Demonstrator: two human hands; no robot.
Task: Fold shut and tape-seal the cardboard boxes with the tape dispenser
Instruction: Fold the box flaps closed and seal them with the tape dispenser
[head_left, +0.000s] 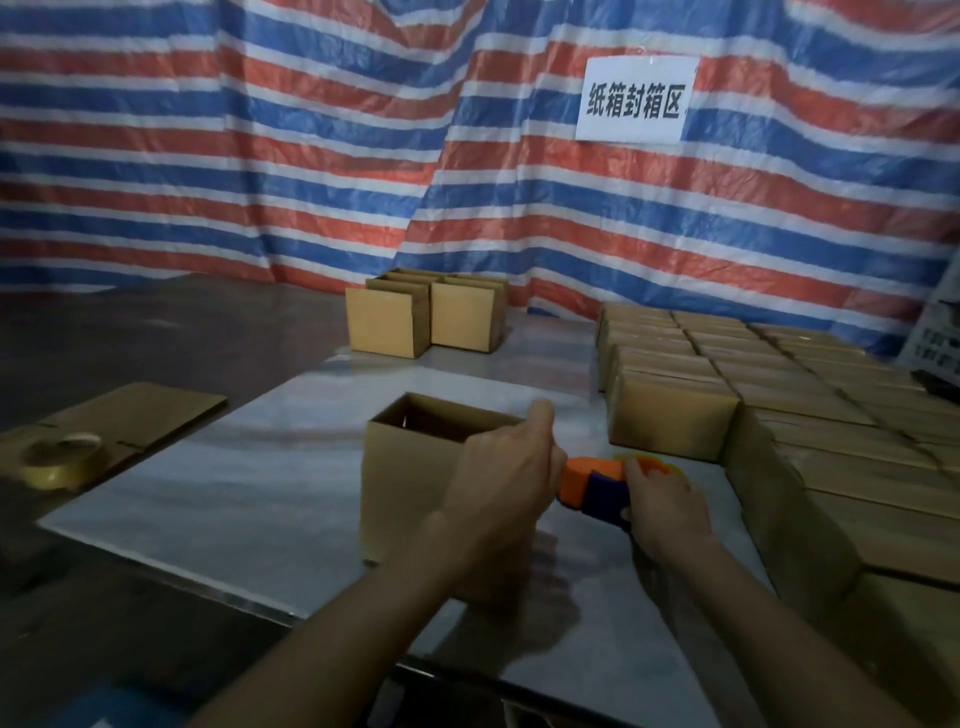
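Observation:
An open-topped cardboard box (410, 483) stands in the middle of the pale table (249, 499). My left hand (501, 478) grips its near right top edge, thumb up over the rim. Just right of the box, my right hand (660, 506) holds the orange and blue tape dispenser (597, 486), fingers curled round its body. The dispenser sits low beside the box's right wall, its front end partly hidden behind my left hand.
Many closed boxes (670, 421) are packed in rows along the right side. Two open boxes (387, 322) stand at the back centre. A spare tape roll (62, 460) lies on flattened cardboard (135, 410) at the left. A striped tarp with a white sign (636, 98) hangs behind.

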